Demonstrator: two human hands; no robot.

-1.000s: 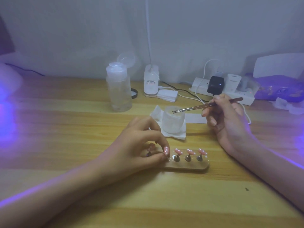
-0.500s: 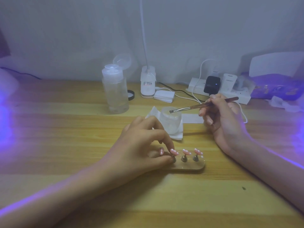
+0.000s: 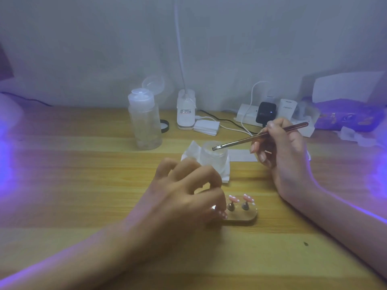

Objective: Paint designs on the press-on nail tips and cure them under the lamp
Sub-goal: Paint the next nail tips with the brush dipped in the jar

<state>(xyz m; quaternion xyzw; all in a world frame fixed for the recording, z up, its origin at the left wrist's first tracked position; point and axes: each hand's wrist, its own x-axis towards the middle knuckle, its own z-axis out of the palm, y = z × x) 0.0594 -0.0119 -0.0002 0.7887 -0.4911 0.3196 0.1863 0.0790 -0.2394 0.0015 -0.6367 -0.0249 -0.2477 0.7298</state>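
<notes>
1. Shows two bare hands over a pale wooden desk. Left hand curled round the left end of an oblong wooden holder, gripping it and covering that end.
2. Right hand pinching one slim brown-handled brush, with its bristles at the mouth of one small frosted jar set on a white tissue.
3. Two pink nail tips in sight, pale dots along their edges, each perched on a small metal cone stand at the holder's right end. Impossible to tell how many more sit under the left hand.
4. Behind: one clear plastic bottle with its lid flipped up, one white lamp base, one white power strip.
</notes>
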